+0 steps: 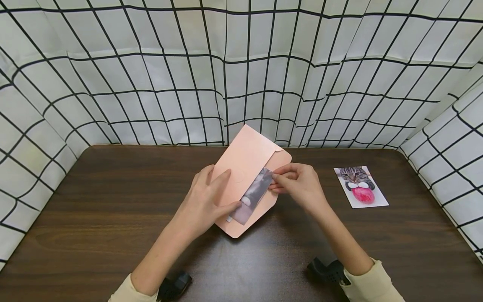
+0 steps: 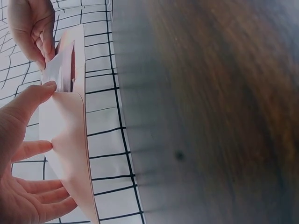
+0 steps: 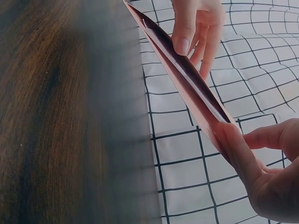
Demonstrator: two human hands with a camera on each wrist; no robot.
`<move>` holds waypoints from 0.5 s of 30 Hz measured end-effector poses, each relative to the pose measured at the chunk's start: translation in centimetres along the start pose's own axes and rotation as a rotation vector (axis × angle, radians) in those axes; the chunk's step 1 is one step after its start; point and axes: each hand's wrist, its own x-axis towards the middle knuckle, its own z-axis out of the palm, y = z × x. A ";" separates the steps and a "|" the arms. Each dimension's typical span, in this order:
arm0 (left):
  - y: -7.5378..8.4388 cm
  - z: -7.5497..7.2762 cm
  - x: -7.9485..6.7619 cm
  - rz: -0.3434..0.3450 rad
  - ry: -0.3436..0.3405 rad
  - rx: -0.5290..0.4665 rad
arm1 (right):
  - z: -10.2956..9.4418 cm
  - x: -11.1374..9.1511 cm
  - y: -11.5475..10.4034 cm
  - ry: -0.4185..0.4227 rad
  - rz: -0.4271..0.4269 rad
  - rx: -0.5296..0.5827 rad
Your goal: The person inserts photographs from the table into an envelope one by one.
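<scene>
A pink envelope (image 1: pixel 241 159) is held at a slant over the table, its flap side toward the lower right. Partly tucked into its opening is a photo card (image 1: pixel 256 193) in grey and purple tones, with one long strip showing. My left hand (image 1: pixel 205 197) grips the envelope from the left, thumb at the card's lower end by the pocket edge and a finger on the pocket front; its other fingers (image 2: pixel 49 196) reach behind. At the card's upper right corner, my right hand (image 1: pixel 299 184) pinches it between thumb and fingers. The rest of the card is hidden inside the pocket.
A second card (image 1: pixel 363 195) with a cat and a pink shape lies on the dark wooden table (image 1: pixel 113 201) to the right. White cloth walls with a black grid (image 1: pixel 181 75) stand behind and at both sides. Dark wrist devices (image 1: pixel 326 270) sit below both forearms.
</scene>
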 end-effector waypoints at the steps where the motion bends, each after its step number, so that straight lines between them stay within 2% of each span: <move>1: 0.0 0.0 0.0 0.002 0.000 0.001 | 0.0 0.0 0.0 0.000 0.000 -0.001; 15: 0.3 0.1 0.0 0.037 0.014 0.026 | 0.5 -0.1 0.3 0.005 0.006 0.018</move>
